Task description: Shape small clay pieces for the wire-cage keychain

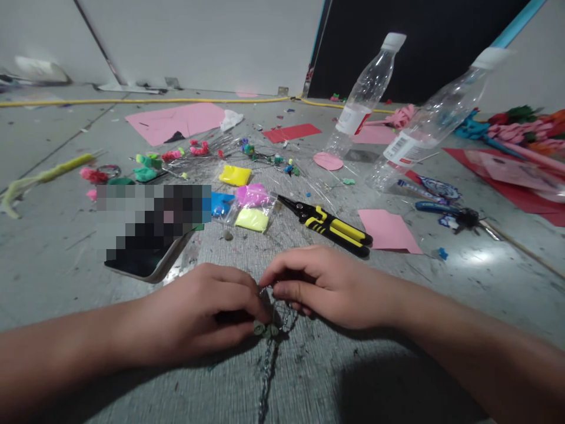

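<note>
A dark twisted wire (266,368) runs along the grey surface toward me, with small pale green rolled bits (267,330) near its upper part. My left hand (194,309) rests at its left side, fingers curled and closed on the wire beside the green bits. From the right, my right hand (338,288) pinches the wire's thin upper end between thumb and index finger. The part between the fingertips is mostly hidden. Just beyond my right hand lie black and yellow pliers (326,227).
Small bags of yellow (235,175), pink and blue clay lie ahead, beside a phone (150,247) at left. Two clear plastic bottles (366,82) stand at right. Pink paper (391,231), a blue-handled tool (436,207) and colourful clay pieces (148,168) are scattered around.
</note>
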The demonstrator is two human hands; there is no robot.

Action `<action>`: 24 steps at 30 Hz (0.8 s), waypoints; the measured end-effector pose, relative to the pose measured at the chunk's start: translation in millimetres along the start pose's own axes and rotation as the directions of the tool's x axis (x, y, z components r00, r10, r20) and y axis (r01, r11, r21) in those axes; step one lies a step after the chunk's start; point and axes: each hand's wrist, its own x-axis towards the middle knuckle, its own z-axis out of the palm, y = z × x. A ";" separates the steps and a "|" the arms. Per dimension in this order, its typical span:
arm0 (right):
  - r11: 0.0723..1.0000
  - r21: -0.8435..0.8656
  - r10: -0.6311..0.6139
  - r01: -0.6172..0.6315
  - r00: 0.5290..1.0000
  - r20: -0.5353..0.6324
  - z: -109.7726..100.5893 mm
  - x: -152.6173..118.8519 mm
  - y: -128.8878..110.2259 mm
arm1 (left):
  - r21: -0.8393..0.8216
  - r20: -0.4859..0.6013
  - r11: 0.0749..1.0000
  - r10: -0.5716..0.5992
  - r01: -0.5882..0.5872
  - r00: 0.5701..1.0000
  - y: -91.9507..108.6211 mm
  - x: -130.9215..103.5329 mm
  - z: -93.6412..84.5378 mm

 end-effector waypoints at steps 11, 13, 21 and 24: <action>0.997 -0.004 -0.074 0.074 0.997 0.001 -0.2 1.1 5.5 | -0.110 0.011 0.994 0.003 -0.002 1.000 0.9 4.3 -9.0; 0.996 -0.017 -0.090 0.090 0.996 -0.005 0.5 0.8 5.1 | -0.080 0.018 0.997 0.000 0.001 1.000 0.0 3.3 -7.5; 0.994 -0.013 -0.108 0.108 0.994 -0.016 2.3 1.5 7.6 | 0.010 -0.030 1.000 -0.025 0.025 0.999 2.2 0.8 -2.1; 0.995 0.012 -0.097 0.098 0.994 -0.042 2.0 1.5 8.2 | -0.142 -0.034 0.976 -0.173 0.167 0.984 4.0 0.2 -3.5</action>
